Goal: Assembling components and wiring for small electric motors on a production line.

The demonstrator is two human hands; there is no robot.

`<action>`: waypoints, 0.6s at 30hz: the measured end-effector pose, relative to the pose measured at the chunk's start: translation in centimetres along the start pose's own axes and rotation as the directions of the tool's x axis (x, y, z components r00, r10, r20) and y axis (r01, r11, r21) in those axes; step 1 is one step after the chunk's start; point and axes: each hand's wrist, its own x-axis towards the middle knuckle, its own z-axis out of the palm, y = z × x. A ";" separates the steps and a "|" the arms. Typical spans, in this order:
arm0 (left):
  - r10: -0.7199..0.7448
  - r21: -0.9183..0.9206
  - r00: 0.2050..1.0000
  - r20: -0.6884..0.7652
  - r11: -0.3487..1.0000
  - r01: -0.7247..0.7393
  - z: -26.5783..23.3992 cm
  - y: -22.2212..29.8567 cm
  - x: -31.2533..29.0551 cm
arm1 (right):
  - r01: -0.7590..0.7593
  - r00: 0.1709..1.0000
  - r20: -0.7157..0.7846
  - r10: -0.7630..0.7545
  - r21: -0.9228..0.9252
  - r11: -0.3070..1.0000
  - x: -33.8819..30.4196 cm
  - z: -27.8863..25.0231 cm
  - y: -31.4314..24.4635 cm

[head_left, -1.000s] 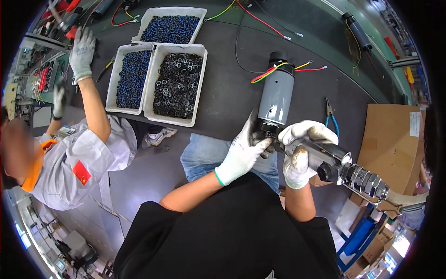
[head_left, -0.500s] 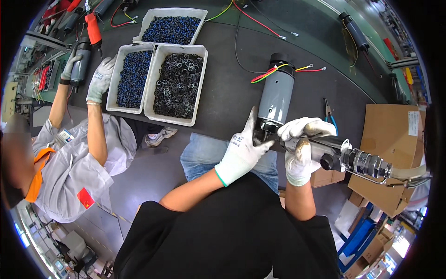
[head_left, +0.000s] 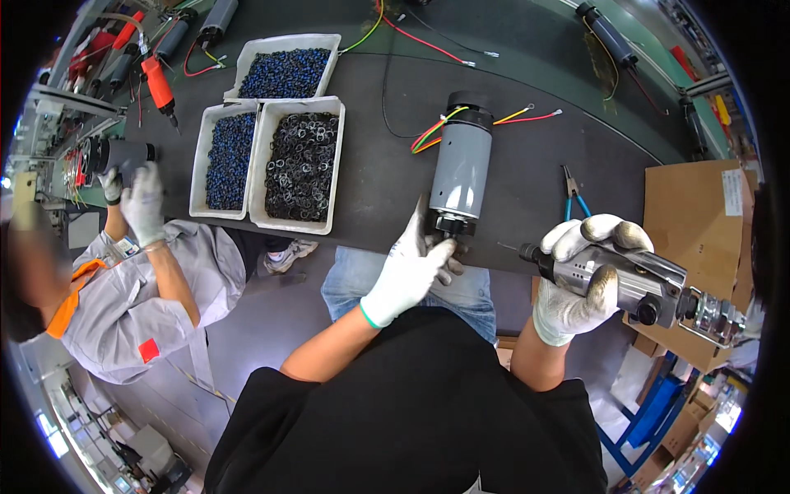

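A grey cylindrical motor (head_left: 464,169) with a black end cap lies on the dark table in front of me. Red, yellow and green wires come out at its far end. My left hand (head_left: 411,265), in a white glove, is closed at the motor's near end, around its black collar and shaft; the fingertips are partly hidden. Off to the right, my right hand (head_left: 588,276), gloved too, grips a silver air tool (head_left: 625,284) by its body. The tool's thin bit points left toward the motor, apart from it. A hose coupling sits at its right end.
Left of the motor stand white bins of blue-black small parts (head_left: 230,160) and black rings (head_left: 300,169). Blue-handled pliers (head_left: 573,193) lie right of it, near a cardboard box (head_left: 695,222). At the left, a co-worker handles another motor (head_left: 123,154) beneath a hanging orange screwdriver (head_left: 158,85).
My right hand has drawn the air tool away to the right from the motor's near end. My left hand stays at that end. The co-worker's motor now lies sideways, their hands shifted.
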 end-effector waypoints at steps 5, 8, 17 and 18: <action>-0.036 -0.139 0.996 -0.086 0.990 0.024 -0.2 0.1 -0.9 | 0.006 1.000 0.019 -0.006 0.007 1.000 0.1 -0.5 0.1; 0.271 0.655 0.939 -0.210 0.752 -0.070 -1.1 6.9 -1.9 | 0.033 0.999 0.022 -0.033 0.000 0.999 0.2 -1.3 0.2; 0.515 0.954 0.857 0.027 -0.269 0.132 -22.5 20.1 14.9 | -0.056 0.998 -0.030 0.056 -0.008 0.998 -0.4 -1.6 0.0; 0.514 0.954 0.857 0.043 -0.276 0.117 -22.7 20.1 15.9 | -0.057 0.998 -0.039 0.057 -0.019 0.998 -0.3 -1.9 0.2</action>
